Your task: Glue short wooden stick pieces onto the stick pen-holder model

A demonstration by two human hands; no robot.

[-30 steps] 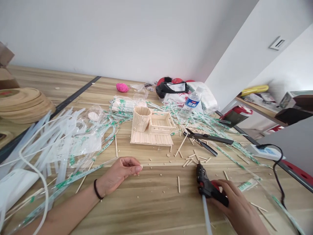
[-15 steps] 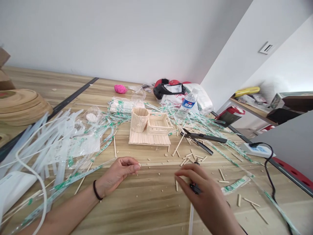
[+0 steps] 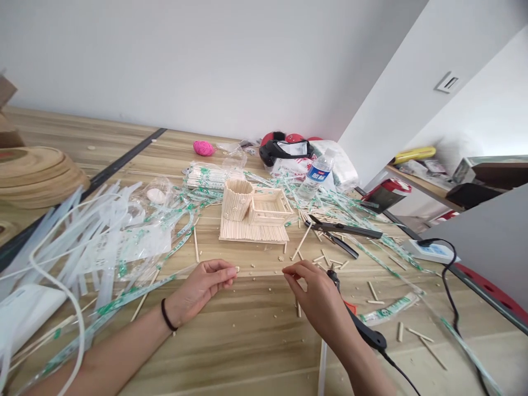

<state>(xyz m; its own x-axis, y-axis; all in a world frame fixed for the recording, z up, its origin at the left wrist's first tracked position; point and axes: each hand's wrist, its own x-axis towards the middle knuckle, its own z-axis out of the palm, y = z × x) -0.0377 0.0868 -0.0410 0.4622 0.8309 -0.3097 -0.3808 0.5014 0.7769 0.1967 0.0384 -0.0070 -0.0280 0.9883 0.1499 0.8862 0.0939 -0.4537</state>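
I log my left hand (image 3: pixel 206 287), lower centre, pinching a wooden bit (image 3: pixel 237 269), presumably finely because it is small; whether my right hand (image 3: pixel 317 291) grips anything I cannot tell, glue gun (image 3: pixel 367 331) beside it, stick model (image 3: pixel 256 231) mid-frame.

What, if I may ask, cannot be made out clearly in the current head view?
In the head view:
Glue gun: partly hidden behind the right hand and forearm.
Pale bit in the left hand: too small to tell its exact shape.
Stick cylinder: its inside floor is hidden by its front wall.
Brown cardboard: cut off by the left edge.
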